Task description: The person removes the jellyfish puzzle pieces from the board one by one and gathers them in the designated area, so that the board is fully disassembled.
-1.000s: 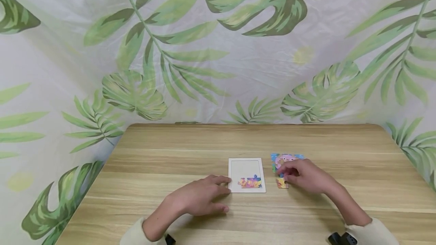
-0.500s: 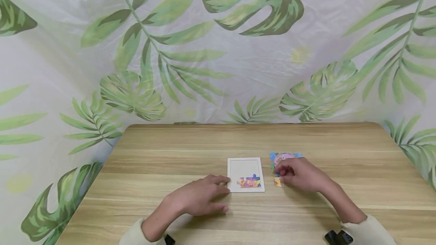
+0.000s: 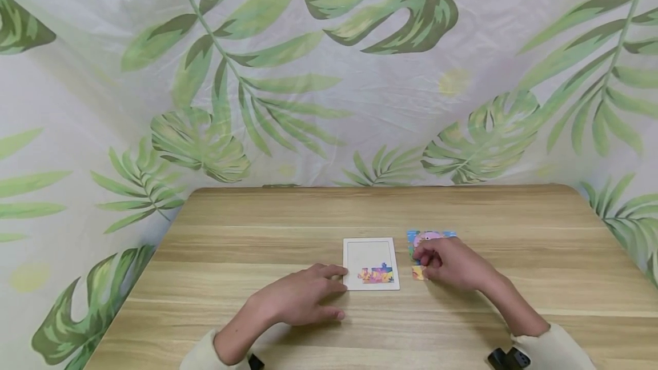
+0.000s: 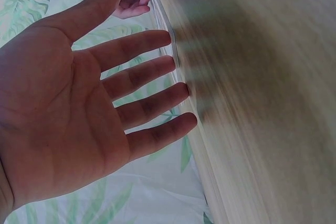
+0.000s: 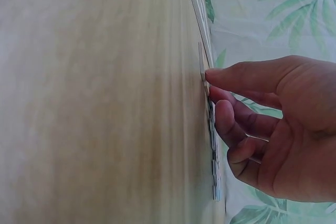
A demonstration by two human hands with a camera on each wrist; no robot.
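A white puzzle tray (image 3: 370, 249) lies on the table, with several joined jigsaw pieces (image 3: 377, 274) at its lower right. My left hand (image 3: 303, 296) is spread beside it, fingertips touching the tray's left edge. In the left wrist view the palm of this left hand (image 4: 68, 114) shows, holding nothing. Right of the tray, my right hand (image 3: 460, 264) pinches a yellow puzzle piece (image 3: 417, 273), partly hidden under the thumb. From the right wrist view, the thumb of my right hand (image 5: 262, 114) is against that piece's edge, its other fingers curled.
Behind the right hand lie several more jigsaw pieces (image 3: 426, 235) with a pink character on blue, partly covered by the fingers. The wooden table (image 3: 257, 233) runs back to a leaf-patterned cloth (image 3: 308, 101).
The yellow puzzle piece and my right hand have shifted slightly left and away from me. The left hand keeps its place at the tray. The head view has shifted a little.
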